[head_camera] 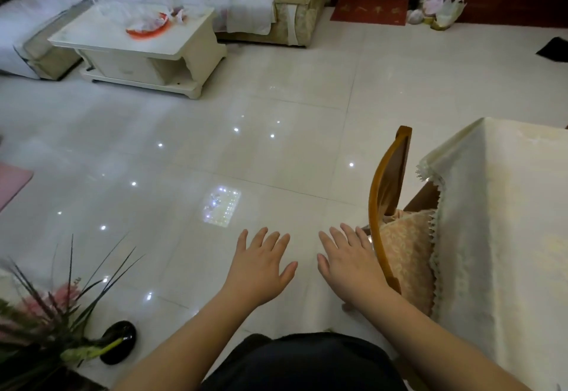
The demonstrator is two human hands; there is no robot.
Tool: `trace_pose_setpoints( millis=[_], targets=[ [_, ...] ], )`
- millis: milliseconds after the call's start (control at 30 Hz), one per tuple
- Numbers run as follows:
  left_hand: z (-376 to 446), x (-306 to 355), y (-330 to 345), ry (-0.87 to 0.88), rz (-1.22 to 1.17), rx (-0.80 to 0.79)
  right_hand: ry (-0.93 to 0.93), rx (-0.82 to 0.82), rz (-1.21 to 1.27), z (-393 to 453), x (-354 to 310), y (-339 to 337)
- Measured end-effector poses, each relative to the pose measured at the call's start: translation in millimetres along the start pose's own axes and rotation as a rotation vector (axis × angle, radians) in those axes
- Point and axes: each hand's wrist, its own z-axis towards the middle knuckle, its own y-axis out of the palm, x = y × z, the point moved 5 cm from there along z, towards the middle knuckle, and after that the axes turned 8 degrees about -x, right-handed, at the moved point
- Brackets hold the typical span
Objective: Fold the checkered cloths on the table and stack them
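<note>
Table point(507, 237): cut off by right edge, its top covered by a cream tablecloth point(491, 193). Chair point(388, 206): seat partly hidden under that cloth, one rail behind the right hand point(350, 264). Items on the far coffee table point(135, 40): blurred, unidentifiable.

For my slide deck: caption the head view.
Both hands, left and right, spread open over tiled floor beside wooden chair.
</note>
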Motion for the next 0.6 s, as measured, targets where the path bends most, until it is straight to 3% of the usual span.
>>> trace_pose_setpoints(
  millis=[367, 600],
  targets=[
    [123.3, -76.0, -51.9, 0.126, 0.005, 0.079, 0.107, -0.015, -0.004, 136.0, -7.9, -38.4],
    [197.3, -139.2, -110.0, 0.223, 0.022, 0.077, 0.276, 0.033, -0.015, 219.2, -21.8, -76.4]
  ],
)
